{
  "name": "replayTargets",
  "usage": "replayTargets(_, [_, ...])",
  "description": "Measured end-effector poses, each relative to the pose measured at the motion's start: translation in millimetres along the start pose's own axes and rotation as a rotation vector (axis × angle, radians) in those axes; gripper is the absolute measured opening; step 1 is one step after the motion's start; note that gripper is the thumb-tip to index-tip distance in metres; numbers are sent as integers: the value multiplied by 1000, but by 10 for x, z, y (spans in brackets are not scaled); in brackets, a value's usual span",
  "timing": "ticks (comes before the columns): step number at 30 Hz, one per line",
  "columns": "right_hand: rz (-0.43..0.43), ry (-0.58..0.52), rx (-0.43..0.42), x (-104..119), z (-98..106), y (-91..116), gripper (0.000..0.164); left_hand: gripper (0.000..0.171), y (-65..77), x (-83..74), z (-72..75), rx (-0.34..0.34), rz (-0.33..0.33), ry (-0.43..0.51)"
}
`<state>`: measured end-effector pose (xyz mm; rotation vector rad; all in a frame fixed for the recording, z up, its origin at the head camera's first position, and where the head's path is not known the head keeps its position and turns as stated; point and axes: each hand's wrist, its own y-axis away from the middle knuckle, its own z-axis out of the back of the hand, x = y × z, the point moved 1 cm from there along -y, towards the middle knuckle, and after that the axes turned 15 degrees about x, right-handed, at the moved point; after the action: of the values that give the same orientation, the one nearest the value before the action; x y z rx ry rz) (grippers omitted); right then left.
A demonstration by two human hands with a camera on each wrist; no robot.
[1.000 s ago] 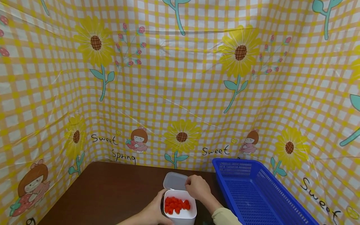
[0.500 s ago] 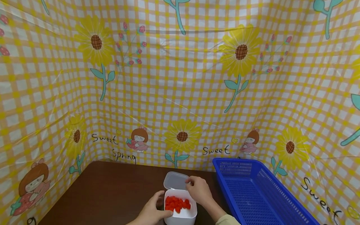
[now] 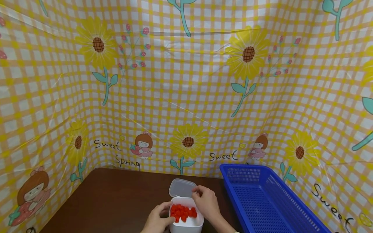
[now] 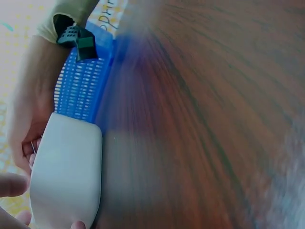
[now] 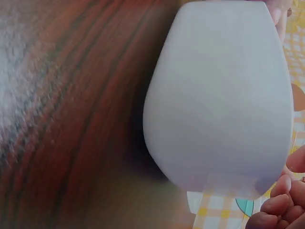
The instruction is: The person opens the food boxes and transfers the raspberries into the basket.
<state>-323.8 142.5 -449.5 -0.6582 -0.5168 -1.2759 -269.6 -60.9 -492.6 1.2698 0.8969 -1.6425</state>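
A white box (image 3: 186, 227) with rounded corners stands on the brown table, with several small bright red pieces (image 3: 180, 211) inside. My left hand (image 3: 156, 220) holds its left side, thumb at the near rim and fingers at the far side. Over the right rim is my right hand (image 3: 206, 202), fingers curled, its fingertips overlapping the corner of a clear lid (image 3: 180, 188) behind the box. I cannot tell whether these fingers pinch anything. Both wrist views show the box's plain outer wall (image 5: 219, 95), with curled right fingers (image 5: 281, 202) beside it in the right wrist view.
A blue plastic basket (image 3: 233, 197) with slotted walls stands on the right, close beside the right forearm. Brown wood-grain table (image 3: 116, 200) extends to the left of the box. A yellow checked sheet (image 3: 186, 97) with printed flowers surrounds the table.
My left hand has shifted slightly down and its grip round the box's left side has changed. The right hand has turned a little by the far right corner. Box and lid stay put.
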Motion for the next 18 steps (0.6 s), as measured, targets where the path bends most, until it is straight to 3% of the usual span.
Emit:
replayTargets(3, [9,12,-23,7,-12,15,6,45,-4,41,-17,13,17,57])
replayTargets(18, [17,-22,-59,-3,-65,36,8,46,49,35,-25,-29,27,83])
